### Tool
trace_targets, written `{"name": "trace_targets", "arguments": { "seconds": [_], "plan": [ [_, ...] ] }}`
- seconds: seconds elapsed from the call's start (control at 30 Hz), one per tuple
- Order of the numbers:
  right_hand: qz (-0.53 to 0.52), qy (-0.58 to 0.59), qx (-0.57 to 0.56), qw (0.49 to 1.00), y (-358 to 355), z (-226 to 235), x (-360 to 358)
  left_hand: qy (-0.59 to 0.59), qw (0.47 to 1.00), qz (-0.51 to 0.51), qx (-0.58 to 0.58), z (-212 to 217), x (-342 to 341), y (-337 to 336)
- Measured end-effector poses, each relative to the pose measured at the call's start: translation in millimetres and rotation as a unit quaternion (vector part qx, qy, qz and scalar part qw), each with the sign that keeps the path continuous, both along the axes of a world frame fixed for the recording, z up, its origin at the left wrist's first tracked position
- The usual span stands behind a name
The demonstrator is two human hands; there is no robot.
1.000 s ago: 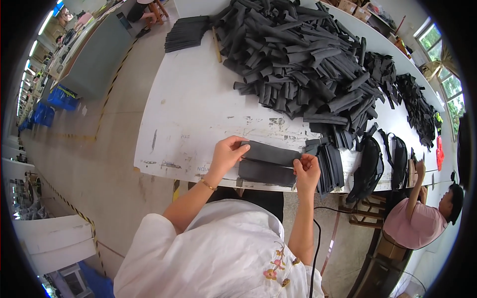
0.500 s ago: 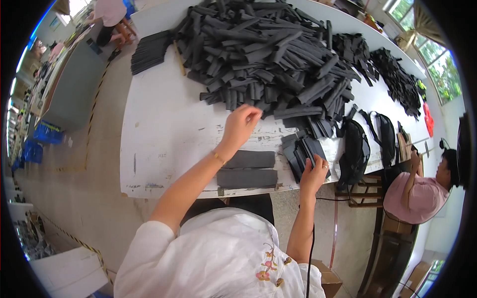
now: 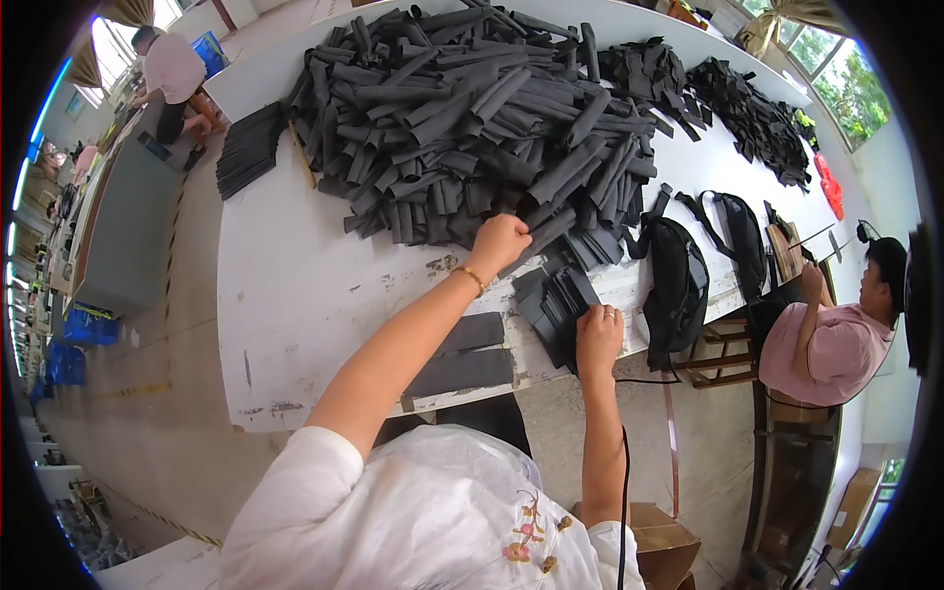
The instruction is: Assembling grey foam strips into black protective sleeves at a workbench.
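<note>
White table [image 3: 285, 305], left hand [image 3: 500, 243] at dark strip heap [image 3: 442, 118], black bags [image 3: 678, 280].

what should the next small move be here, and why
Perhaps the left hand should draw the rolled dark strip beside it clear of the pile: the hand is at the pile's near edge, against that strip, while the right hand is at the stack and two strips lie flat near the table edge.
</note>
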State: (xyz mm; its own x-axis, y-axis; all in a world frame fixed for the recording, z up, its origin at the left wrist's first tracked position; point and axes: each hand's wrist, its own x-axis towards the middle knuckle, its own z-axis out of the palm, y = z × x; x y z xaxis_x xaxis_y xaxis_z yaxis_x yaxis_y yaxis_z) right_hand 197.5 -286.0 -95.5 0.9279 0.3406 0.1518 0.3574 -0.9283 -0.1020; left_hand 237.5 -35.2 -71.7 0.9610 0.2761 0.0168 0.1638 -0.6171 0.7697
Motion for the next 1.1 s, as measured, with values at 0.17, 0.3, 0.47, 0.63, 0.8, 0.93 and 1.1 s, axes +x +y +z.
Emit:
{"name": "trace_targets", "arguments": {
  "seconds": [0.17,0.3,0.47,0.63,0.8,0.93,1.1],
  "plan": [
    [0.078,-0.156,0.262,0.949,6,16,-5,0.063,0.952,0.001,-0.300,6,-48,21],
    [0.106,-0.129,0.322,0.932,11,23,-17,0.027,0.841,0.036,-0.539,51,-100,26],
    [0.139,-0.019,0.476,0.868,55,74,-55,-0.183,0.792,0.138,-0.566,61,-151,47],
    [0.210,0.186,0.494,0.823,88,79,-98,-0.175,0.681,0.222,-0.676,42,-175,73],
    [0.247,0.210,0.400,0.857,94,78,-111,-0.152,0.665,0.228,-0.695,56,-185,66],
    [0.287,0.128,0.378,0.871,100,95,-116,-0.154,0.693,0.229,-0.666,58,-188,58],
    [0.277,0.109,0.362,0.884,94,88,-112,-0.140,0.700,0.203,-0.670,53,-186,56]
  ]
}}
